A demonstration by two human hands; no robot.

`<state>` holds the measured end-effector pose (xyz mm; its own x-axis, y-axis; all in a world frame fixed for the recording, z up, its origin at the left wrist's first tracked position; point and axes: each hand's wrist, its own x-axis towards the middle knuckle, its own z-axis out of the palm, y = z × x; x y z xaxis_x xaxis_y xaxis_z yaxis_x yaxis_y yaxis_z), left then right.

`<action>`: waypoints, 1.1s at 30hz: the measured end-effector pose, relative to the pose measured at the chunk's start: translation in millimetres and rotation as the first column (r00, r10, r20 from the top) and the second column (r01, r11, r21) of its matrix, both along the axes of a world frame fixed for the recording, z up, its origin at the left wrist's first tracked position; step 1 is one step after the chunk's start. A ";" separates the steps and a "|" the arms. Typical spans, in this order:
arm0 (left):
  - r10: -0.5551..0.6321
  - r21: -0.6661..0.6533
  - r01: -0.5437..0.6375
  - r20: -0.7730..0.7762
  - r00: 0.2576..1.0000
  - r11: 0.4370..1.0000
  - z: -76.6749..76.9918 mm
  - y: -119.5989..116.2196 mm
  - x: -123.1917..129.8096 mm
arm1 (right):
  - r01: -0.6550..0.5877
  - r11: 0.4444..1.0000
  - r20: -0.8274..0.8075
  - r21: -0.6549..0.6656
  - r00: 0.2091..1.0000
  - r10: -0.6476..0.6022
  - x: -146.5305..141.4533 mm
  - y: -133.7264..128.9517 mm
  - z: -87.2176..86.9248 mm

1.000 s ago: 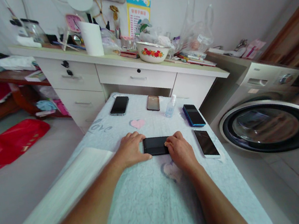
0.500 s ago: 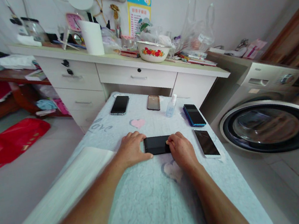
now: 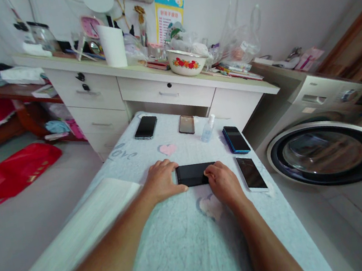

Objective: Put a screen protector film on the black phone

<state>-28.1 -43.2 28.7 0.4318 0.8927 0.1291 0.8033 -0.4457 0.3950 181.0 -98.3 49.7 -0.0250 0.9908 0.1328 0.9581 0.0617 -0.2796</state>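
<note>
A dark phone (image 3: pixel 192 175) lies sideways, screen up, on the cloth-covered table (image 3: pixel 184 245). My left hand (image 3: pixel 164 181) grips its left end, thumb along the near edge and fingers at the far edge. Over its right end, my right hand (image 3: pixel 220 179) is closed, fingertips pinched together on the screen; what they hold, if anything, is too small to name. A white phone (image 3: pixel 252 173) and a blue-edged phone (image 3: pixel 235 139) lie to the right. Beyond my hands are another black phone (image 3: pixel 146 127), a phone case (image 3: pixel 186 124) and a clear spray bottle (image 3: pixel 208 129).
A long white sheet (image 3: pixel 80 236) lies along the table's left side under my left forearm. Behind the table stands a white desk (image 3: pixel 92 94) with a flowered bowl (image 3: pixel 186 62) and clutter. A washing machine (image 3: pixel 324 131) stands at the right, a red bag (image 3: pixel 18 172) on the floor at left.
My right hand has shifted very slightly to the right over the screen. My left hand keeps its hold on the phone. The whole view has drifted a little.
</note>
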 end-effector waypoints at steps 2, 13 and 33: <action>0.002 -0.005 -0.002 -0.001 1.000 1.000 1.3 -0.4 0.5 | -0.050 0.999 -0.020 -0.002 0.999 0.050 -3.4 0.5 -1.2; 0.001 0.023 -0.001 -0.010 1.000 1.000 -5.9 1.7 0.8 | -0.266 0.962 -0.057 0.056 0.961 0.269 -36.3 -3.1 -12.2; -0.052 -0.076 0.052 -0.003 0.999 0.996 -1.7 2.8 -5.8 | -0.184 0.981 -0.003 0.055 0.983 0.185 -32.4 -1.8 -9.0</action>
<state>-33.9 -40.4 27.0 0.4783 0.8762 0.0594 0.7821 -0.4557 0.4250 148.5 -100.1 40.7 -0.2054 0.9606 0.1874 0.9265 0.2526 -0.2791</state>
